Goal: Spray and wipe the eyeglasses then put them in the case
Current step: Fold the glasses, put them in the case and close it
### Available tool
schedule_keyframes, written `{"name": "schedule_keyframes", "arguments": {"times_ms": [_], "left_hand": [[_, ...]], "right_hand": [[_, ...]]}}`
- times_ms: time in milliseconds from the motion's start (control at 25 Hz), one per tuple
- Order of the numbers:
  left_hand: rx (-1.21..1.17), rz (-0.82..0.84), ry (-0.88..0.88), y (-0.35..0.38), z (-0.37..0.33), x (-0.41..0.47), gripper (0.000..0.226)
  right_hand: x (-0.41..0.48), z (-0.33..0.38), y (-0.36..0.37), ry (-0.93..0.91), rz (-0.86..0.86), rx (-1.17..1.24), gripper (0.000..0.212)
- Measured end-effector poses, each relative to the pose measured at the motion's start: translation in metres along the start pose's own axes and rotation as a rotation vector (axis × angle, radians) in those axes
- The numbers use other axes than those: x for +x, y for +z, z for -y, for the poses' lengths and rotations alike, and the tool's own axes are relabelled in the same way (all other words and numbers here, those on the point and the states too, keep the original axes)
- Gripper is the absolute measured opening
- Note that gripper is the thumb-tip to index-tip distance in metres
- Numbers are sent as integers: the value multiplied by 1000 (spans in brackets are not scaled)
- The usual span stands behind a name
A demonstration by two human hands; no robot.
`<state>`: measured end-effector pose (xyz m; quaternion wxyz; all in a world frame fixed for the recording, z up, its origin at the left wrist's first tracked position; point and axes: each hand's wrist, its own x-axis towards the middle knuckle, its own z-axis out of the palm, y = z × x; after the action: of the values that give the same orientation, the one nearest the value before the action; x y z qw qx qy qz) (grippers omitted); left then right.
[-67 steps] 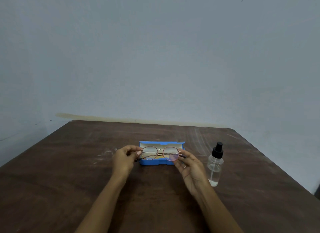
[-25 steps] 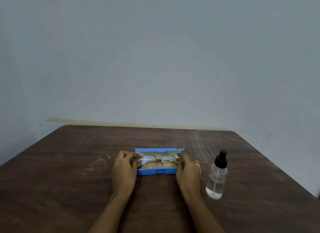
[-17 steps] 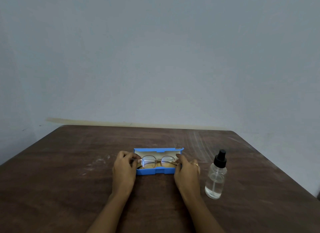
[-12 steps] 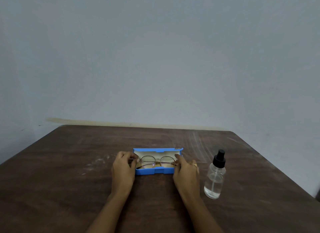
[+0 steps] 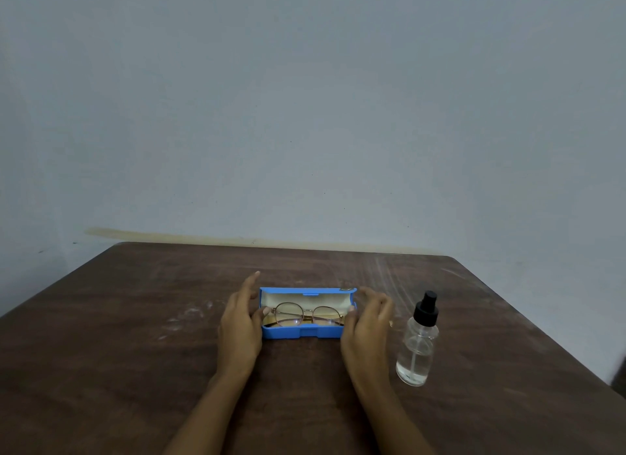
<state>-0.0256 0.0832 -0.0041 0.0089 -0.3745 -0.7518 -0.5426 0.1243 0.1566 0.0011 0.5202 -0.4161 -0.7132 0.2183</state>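
Note:
The round, thin-rimmed eyeglasses (image 5: 306, 316) lie inside the open blue case (image 5: 298, 333), whose pale-lined lid stands up at the back. A yellow cloth shows under the glasses in the case. My left hand (image 5: 238, 322) is at the case's left end, fingers spread, thumb near the glasses' left hinge. My right hand (image 5: 367, 326) is at the right end, fingers apart, thumb by the case's right corner. Neither hand grips the glasses.
A clear spray bottle (image 5: 418, 346) with a black pump top stands upright to the right of my right hand. The dark brown wooden table (image 5: 135, 370) has pale smudges left of the case. A grey-blue wall rises behind it.
Both hands lowered the glasses into the case, then let go. Their fingers have now spread apart at the case's two ends.

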Motion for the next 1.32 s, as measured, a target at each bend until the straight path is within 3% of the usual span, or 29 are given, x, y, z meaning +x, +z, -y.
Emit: {"name": "schedule_keyframes", "arguments": {"times_ms": [120, 240, 400, 720, 840, 1000, 1320], "left_hand": [[60, 24, 33, -1, -3, -1, 48], [29, 17, 36, -2, -3, -1, 41], [-44, 22, -1, -2, -5, -2, 37], [-164, 127, -63, -9, -5, -5, 30], [-202, 130, -81, -9, -4, -6, 15], [-186, 115, -35, -7, 3, -6, 14], [-165, 143, 18, -7, 6, -2, 23]], "right_hand": [[0, 1, 2, 52, 150, 109, 47], [2, 0, -1, 125, 262, 266, 48], [4, -3, -4, 174, 255, 306, 43], [2, -6, 0, 189, 218, 192, 11], [2, -6, -1, 154, 213, 190, 13], [4, -10, 0, 91, 278, 77, 35], [7, -14, 0, 52, 326, 39, 33]]}}
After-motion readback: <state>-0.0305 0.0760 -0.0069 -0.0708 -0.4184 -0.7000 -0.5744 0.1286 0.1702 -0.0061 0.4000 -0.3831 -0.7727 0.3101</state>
